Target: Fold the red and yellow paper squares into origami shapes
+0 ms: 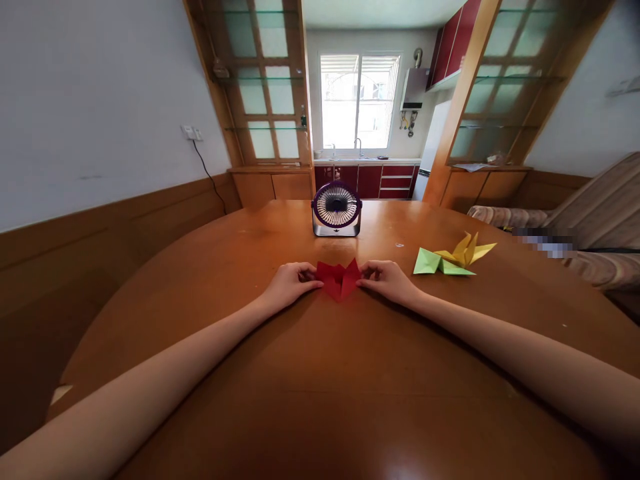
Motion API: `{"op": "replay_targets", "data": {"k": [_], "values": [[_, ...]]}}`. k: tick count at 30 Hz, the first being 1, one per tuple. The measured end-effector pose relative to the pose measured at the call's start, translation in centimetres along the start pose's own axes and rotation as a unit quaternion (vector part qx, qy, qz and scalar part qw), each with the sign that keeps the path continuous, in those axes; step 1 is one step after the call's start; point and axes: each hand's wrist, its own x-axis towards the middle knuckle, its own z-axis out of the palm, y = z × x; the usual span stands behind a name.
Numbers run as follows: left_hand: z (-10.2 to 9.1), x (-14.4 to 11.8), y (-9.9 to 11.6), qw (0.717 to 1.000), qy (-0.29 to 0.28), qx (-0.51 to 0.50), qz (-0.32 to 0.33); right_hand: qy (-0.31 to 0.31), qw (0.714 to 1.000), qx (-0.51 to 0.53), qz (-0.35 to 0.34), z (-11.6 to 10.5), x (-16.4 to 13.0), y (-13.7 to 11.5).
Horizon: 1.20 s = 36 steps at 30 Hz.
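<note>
At twelve o'clock, a purple fan (337, 207) stands upright; beyond it, a bright window (357, 100) above a kitchen counter (345, 161); at one, a grey water heater (415, 88); at two, glass shelves (520, 79); at three, a striped sofa (600, 207); at ten, a wall socket (191, 133) with a black cord (209, 175).

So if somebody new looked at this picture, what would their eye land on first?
Probably the bright red folded paper, held at its edges by the left hand and right hand above the brown wooden table. Next might come the purple-rimmed fan standing just beyond it, then the yellow folded paper and green folded paper to the right.
</note>
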Motion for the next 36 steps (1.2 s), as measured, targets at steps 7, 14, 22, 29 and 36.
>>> {"op": "replay_targets", "data": {"k": [7,14,22,29,36], "values": [[-0.1,0.3,0.0,0.999,-0.022,-0.025,-0.022,-0.009,1.000,0.014,0.003,0.0,0.2,0.4],[0.4,0.7,-0.3,0.999,-0.023,0.040,-0.003,-0.036,0.997,0.065,0.028,0.3,0.5,0.3],[0.7,1.2,0.0,0.995,-0.012,0.096,-0.012,-0.027,0.998,0.043,0.026,0.8,1.1,1.3],[1.2,1.2,0.7,0.982,-0.002,0.189,-0.018,-0.010,1.000,-0.017,0.015,1.1,0.9,0.8],[0.7,0.6,0.3,0.995,-0.022,0.099,0.003,-0.023,0.999,0.019,0.010,0.7,0.4,0.1]]}}
